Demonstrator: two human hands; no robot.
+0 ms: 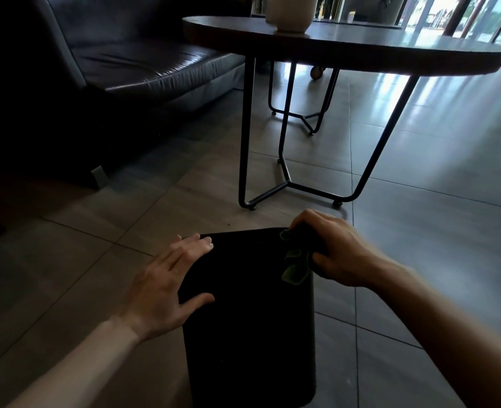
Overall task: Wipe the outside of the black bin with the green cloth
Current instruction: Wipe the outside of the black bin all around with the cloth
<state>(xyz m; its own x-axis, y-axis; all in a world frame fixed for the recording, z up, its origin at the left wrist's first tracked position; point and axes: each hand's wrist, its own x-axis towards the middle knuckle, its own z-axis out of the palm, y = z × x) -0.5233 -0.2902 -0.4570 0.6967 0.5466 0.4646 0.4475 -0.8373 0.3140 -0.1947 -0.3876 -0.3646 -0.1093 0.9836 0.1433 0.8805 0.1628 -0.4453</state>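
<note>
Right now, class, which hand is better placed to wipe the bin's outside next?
The right hand: its fingers already clutch the green cloth at the black bin. The left hand lies flat, open, steadying the bin.

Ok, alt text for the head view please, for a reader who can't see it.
A person's right hand presses a bunched green cloth against the black bin, while the left hand lies open on its left side. Behind stand a round table and dark sofa.

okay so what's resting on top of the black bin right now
The left hand lies flat and open on the black bin, and the right hand presses the bunched green cloth against its far right corner. The hand covers most of the cloth.
</note>
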